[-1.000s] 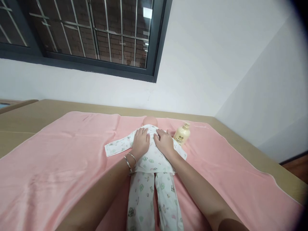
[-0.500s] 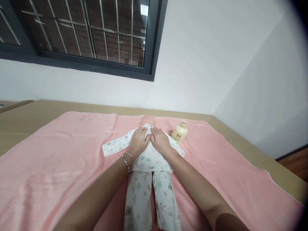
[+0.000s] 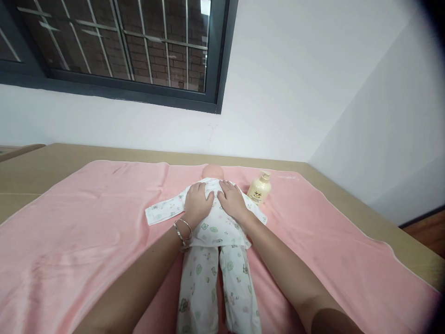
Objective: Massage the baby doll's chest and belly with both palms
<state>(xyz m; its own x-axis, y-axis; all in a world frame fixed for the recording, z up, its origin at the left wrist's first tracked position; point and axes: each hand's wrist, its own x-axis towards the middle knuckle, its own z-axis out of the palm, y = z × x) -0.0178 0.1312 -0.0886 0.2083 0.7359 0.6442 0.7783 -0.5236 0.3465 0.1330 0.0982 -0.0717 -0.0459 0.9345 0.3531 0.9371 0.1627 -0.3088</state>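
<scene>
A baby doll (image 3: 212, 171) lies with the back of its bald head toward me, dressed in a white patterned top (image 3: 215, 232) and matching trousers (image 3: 200, 283). My left hand (image 3: 198, 202) rests flat on the left side of its upper back, fingers stretched forward. On the right side of the upper back lies my right hand (image 3: 232, 199), also flat with fingers extended. The thumbs point toward each other with a narrow gap between them. A bangle (image 3: 182, 232) circles my left wrist. The doll's face is hidden.
A pink blanket (image 3: 86, 222) lies under the doll on a wooden surface (image 3: 79, 153). Just right of the doll, a cream-coloured bottle (image 3: 259, 189) stands tilted in view. Behind are a white wall (image 3: 271, 93) and a dark-framed barred window (image 3: 139, 46).
My hands have slid slightly apart on the doll's upper back, the left one moving outward to the left. The whole view has shifted a little.
</scene>
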